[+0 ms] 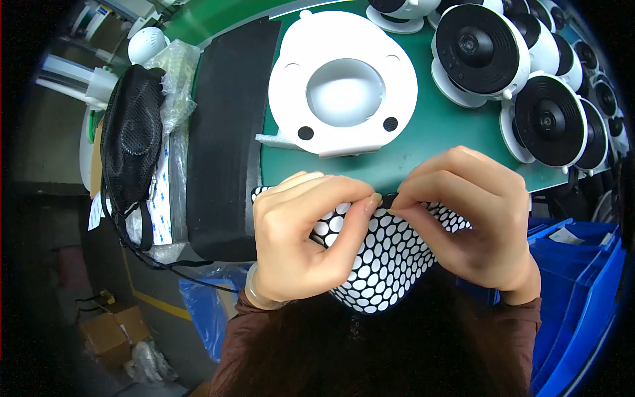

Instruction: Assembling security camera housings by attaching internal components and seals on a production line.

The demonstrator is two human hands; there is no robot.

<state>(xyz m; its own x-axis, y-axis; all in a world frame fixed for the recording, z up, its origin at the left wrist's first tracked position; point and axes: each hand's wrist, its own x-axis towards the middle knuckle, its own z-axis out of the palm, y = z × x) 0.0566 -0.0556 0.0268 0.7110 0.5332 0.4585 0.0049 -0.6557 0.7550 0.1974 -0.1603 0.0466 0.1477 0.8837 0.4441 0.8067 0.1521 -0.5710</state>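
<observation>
I see both bare hands held close side by side over the near edge of the green desk. The left hand has its thumb and pointing finger squeezed together at the tips, pinching the top edge of a black sheet with white dots. Its other fingers are curled, and a pale band goes around the wrist. The right hand has its thumb and pointing finger pinched on the same edge, with only a small gap between the two pairs of tips. A little dark bit shows in that gap, but I cannot tell if it is part of the sheet. The dotted sheet hangs bent below the fingers, near the person's body, and the hands hide some of it. Just past the hands, a white ring-shaped housing lies on the desk, with two small black round pads on it. I see a long black mat to the left, and white cameras with round black faces crowded at the far right.
</observation>
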